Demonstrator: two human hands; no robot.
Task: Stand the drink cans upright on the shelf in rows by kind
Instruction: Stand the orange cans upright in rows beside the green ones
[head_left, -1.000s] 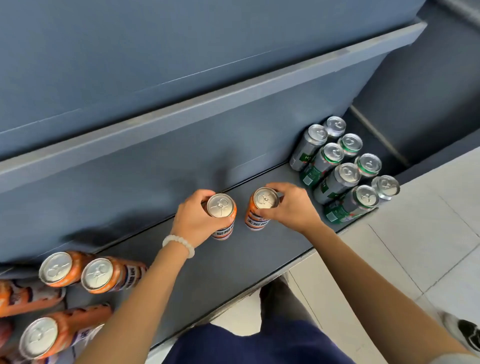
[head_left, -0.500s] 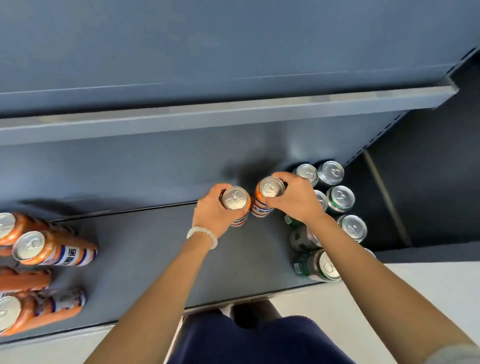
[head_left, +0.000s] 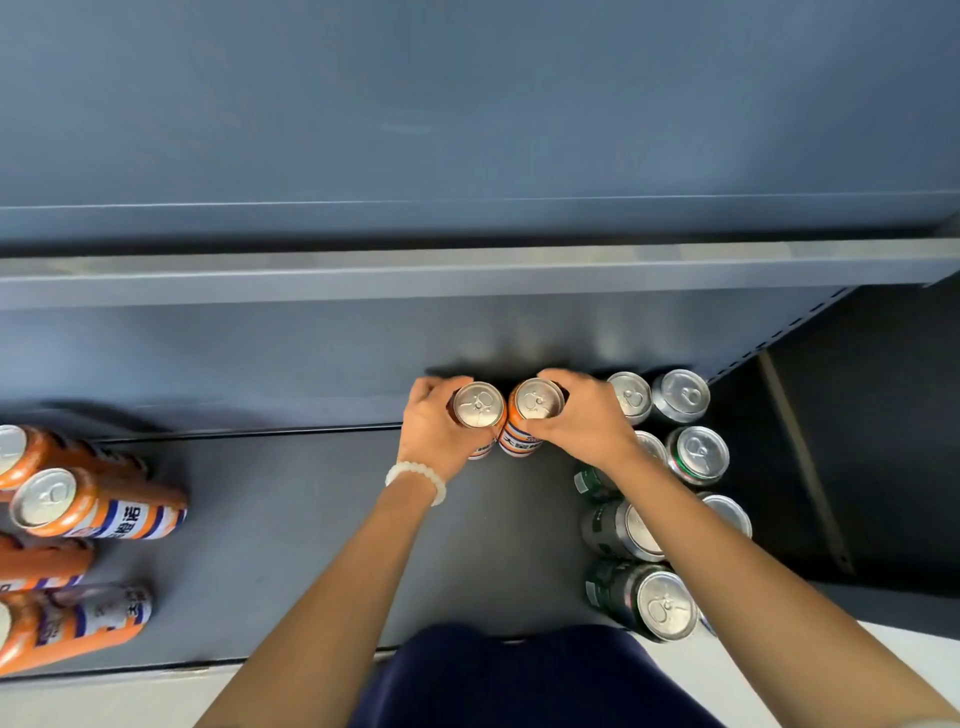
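The left hand (head_left: 434, 431) is wrapped around one orange can (head_left: 479, 410), fingers curled over its far side and thumb on the near side. The right hand (head_left: 587, 421) grasps a second orange can (head_left: 535, 410) in the same manner. Both cans stand upright, tops facing the camera, side by side and touching or nearly touching, at the back of the lower shelf (head_left: 311, 545) close to its rear wall. A white bead bracelet (head_left: 415, 480) sits on the left wrist.

Immediately to the right of the right hand stands a block of green and silver cans (head_left: 696, 454), all upright, arranged in two columns running from the rear wall toward the front edge. The right forearm crosses over the inner column and hides part of several cans there. The rearmost silver can (head_left: 631, 397) is just beside the right knuckles.

Between the held cans and the left end of the shelf, the shelf surface is bare. At the far left lies a group of orange cans (head_left: 98, 506) on their sides, tops pointing toward the left edge of the view; some are cut off by the frame.

An upper shelf (head_left: 467, 270) overhangs the rear of the working area. Dark blue clothing (head_left: 519, 680) of the person shows at the bottom centre, with pale floor (head_left: 769, 660) to the right.
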